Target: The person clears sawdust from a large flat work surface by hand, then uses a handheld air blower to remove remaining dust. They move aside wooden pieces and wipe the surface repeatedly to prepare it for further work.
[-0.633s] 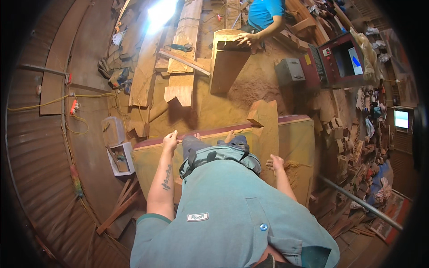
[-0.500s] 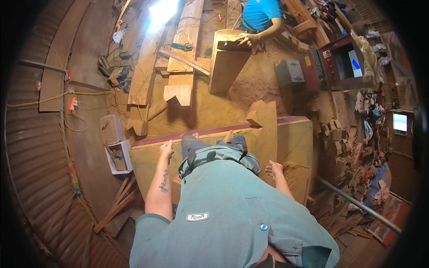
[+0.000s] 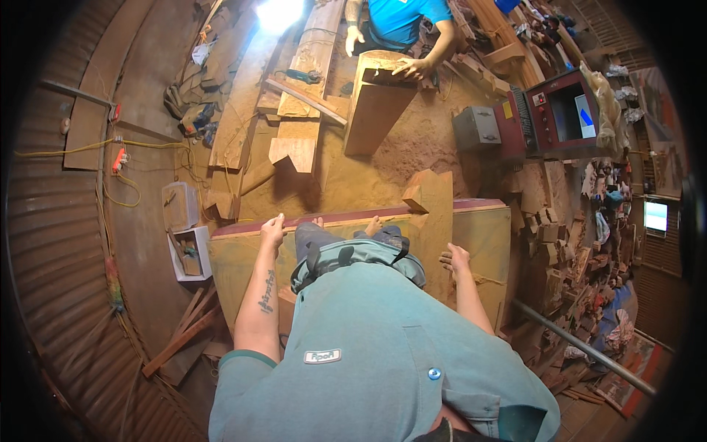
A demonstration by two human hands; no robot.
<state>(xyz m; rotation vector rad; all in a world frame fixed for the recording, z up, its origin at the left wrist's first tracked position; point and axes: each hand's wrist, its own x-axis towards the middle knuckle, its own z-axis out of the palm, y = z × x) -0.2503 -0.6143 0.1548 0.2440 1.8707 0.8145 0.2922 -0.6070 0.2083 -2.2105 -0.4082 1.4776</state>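
Note:
My left hand (image 3: 272, 231) is raised in front of me with its fingers curled in, and nothing shows in it. Its forearm is bare. To the right of my waist, my right hand (image 3: 456, 259) hangs with fingers apart, holding nothing. Below both hands lies a wide, dusty yellowish panel (image 3: 247, 261) with a dark red far edge. A notched wood block (image 3: 428, 191) sits at that edge, near my right hand but apart from it. Ahead, a person in a blue shirt has one hand (image 3: 414, 68) on the top end of a thick wooden beam (image 3: 379, 114).
Long planks (image 3: 298, 140) lie ahead on the sawdust-covered floor, with a green hand power tool (image 3: 300, 75) on them. At right stand a red machine cabinet with a screen (image 3: 574, 110) and a grey metal box (image 3: 476, 127). A metal bar (image 3: 589, 350) and wood offcuts are nearer right.
My left hand has risen slightly, and my right hand has lifted a little with fingers spread. The co-worker has leaned in, and their other hand now shows beside the beam.

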